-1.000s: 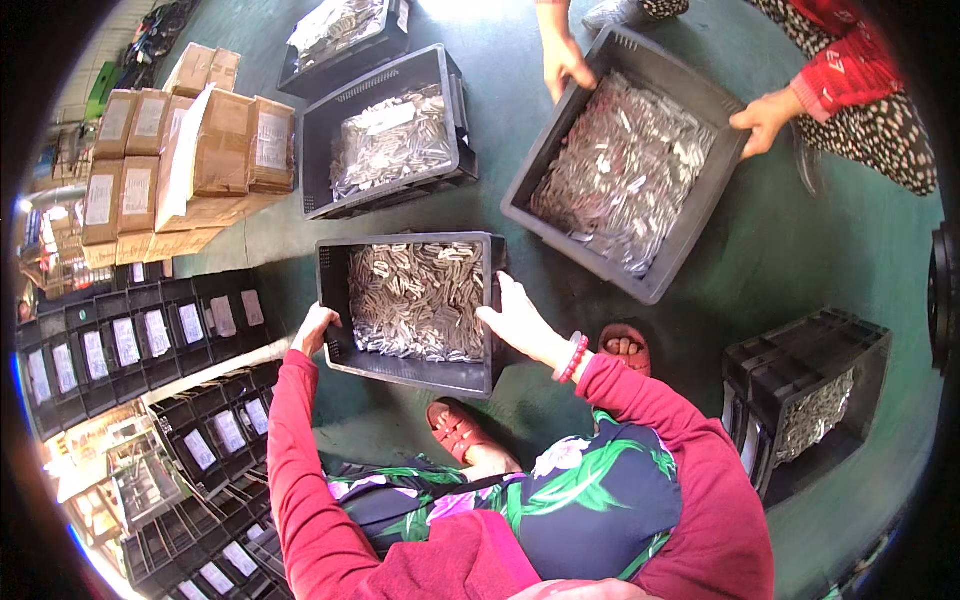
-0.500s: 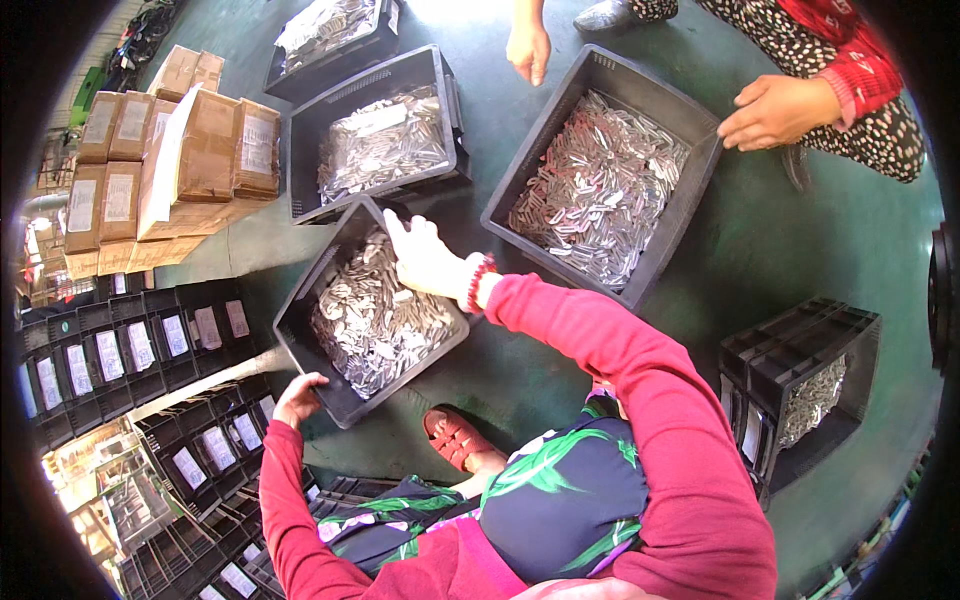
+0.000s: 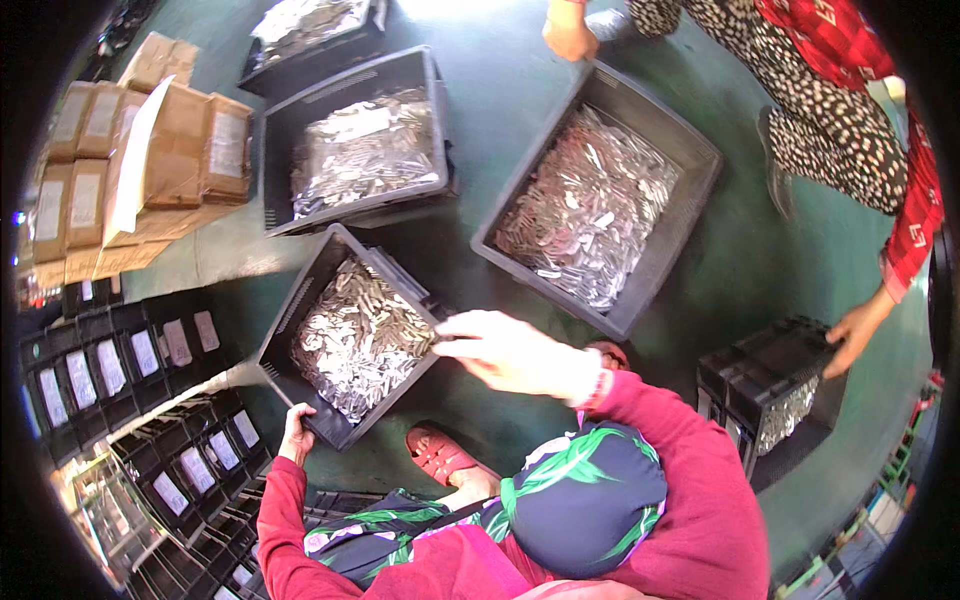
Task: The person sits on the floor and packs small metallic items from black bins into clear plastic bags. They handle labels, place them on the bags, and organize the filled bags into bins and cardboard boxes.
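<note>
A: Where is the crate being handled?

B: The dark plastic crate point(image 3: 300, 300) sits on the green floor point(image 3: 480, 130) just ahead of the person's knees, turned corner-on and apparently tipped, its near corner low. It is filled with small silvery metal parts point(image 3: 360, 340).

A: And the hands on it?

B: The left hand point(image 3: 296, 432) is curled around the crate's near corner, fingers closed on the rim. The right hand point(image 3: 505, 350) lies at the crate's right edge with fingers stretched toward the rim; it is blurred, so I cannot tell whether it grips the edge or only touches it.

A: What lies around it?

B: Just beyond stands a second crate of parts point(image 3: 360, 150), close to the first. To the right, apart from both, is a larger grey crate point(image 3: 690, 160), also heaped with silvery pieces. A fourth container with shiny contents point(image 3: 310, 30) sits at the top edge.

A: Anything else?

B: Brown cardboard boxes point(image 3: 180, 150) are stacked at upper left, and rows of dark trays with labels point(image 3: 120, 360) run down the left side. A red sandal point(image 3: 440, 455) shows near the person's lap. On the right, another person in red sleeves rests a hand point(image 3: 850, 335) on a stack of black crates point(image 3: 770, 380); a second hand of another person point(image 3: 570, 35) hangs above the grey crate's far corner.
</note>
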A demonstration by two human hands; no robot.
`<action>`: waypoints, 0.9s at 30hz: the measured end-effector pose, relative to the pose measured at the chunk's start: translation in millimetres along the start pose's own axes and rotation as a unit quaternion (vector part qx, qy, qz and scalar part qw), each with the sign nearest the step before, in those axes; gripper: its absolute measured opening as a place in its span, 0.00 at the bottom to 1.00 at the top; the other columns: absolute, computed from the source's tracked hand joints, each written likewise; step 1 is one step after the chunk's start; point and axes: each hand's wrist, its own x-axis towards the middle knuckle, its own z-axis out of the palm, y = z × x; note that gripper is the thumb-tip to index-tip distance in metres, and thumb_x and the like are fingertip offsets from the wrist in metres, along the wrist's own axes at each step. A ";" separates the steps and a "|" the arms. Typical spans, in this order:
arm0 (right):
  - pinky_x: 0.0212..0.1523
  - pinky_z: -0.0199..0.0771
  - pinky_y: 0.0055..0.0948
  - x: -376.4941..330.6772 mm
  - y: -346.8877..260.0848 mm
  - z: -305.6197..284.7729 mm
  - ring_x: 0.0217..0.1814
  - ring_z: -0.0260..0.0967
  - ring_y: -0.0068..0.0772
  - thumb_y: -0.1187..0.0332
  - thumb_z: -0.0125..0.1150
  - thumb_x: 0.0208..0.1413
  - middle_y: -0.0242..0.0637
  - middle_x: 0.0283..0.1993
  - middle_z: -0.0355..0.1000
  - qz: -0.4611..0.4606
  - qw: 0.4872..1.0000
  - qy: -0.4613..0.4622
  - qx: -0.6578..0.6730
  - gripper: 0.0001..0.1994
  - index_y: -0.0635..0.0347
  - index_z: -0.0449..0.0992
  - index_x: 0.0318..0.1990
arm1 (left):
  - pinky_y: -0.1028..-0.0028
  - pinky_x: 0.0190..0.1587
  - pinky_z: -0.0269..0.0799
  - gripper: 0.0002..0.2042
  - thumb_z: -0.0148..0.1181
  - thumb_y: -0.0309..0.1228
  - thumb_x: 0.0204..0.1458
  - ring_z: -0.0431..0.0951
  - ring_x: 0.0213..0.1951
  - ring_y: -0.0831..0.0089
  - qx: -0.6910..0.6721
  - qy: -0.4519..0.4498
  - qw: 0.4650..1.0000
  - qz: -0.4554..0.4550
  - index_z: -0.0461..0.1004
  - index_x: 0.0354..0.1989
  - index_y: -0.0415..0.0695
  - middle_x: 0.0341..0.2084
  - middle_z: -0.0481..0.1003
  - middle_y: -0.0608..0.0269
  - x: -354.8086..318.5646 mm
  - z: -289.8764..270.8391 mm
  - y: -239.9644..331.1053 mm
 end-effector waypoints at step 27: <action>0.27 0.63 0.18 -110.7 63.0 -200.3 0.27 0.60 0.17 0.76 0.49 0.35 0.26 0.31 0.66 0.381 0.851 0.331 0.147 0.27 0.64 0.67 0.51 | 0.72 0.35 0.68 0.02 0.50 0.23 0.32 0.71 0.24 0.71 0.049 -0.038 0.996 0.062 0.66 0.13 0.43 0.17 0.70 0.63 -29.1 33.7 3.8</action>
